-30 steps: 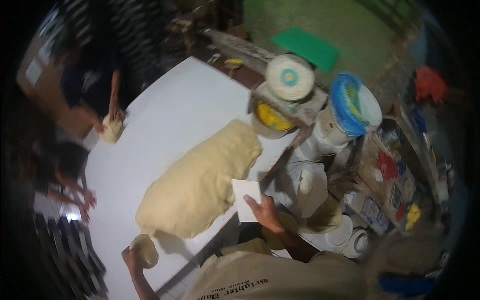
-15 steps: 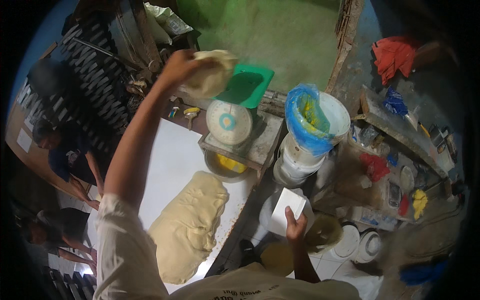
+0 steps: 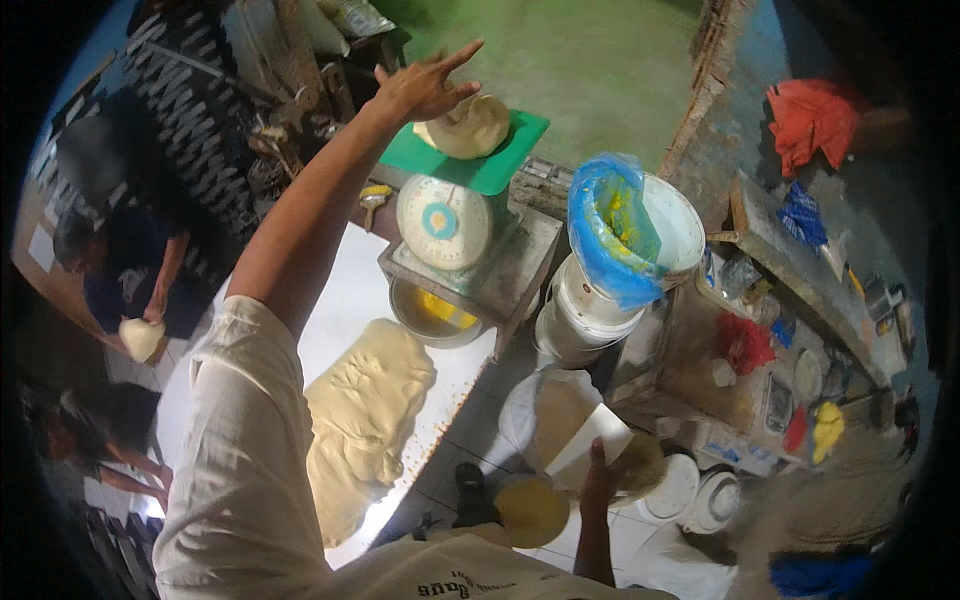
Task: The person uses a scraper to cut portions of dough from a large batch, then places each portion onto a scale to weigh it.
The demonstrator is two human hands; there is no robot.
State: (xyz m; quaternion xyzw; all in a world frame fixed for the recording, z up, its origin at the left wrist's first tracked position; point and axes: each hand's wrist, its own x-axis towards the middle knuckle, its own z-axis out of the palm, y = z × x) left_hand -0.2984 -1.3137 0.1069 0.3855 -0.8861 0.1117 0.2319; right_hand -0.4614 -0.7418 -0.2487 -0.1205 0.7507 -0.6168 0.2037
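My left hand (image 3: 425, 85) reaches up over a lump of dough (image 3: 470, 137), fingers spread; the lump rests on the green pan (image 3: 410, 152) of a dial scale (image 3: 443, 221). At lower right my right hand (image 3: 598, 465) grips a flat white scraper (image 3: 600, 430) by its edge. A long, wrinkled mass of dough (image 3: 365, 410) lies on the white table (image 3: 345, 265), partly behind my left arm. Under the scale's stand (image 3: 525, 285), a metal bowl (image 3: 455, 335) holds something yellow.
Two co-workers (image 3: 110, 260) (image 3: 100, 450) are at the left, one holding dough (image 3: 140, 342). Stacked white buckets (image 3: 668, 208) with a blue bag stand right of the scale; more tubs (image 3: 668, 490) sit below. A cluttered ledge (image 3: 790, 265) runs along the right, with stacked dark pans (image 3: 200, 130) at upper left.
My left hand has lifted a dough lump from beside the big mass to the scale pan and released it. The upper co-worker now holds dough farther down.
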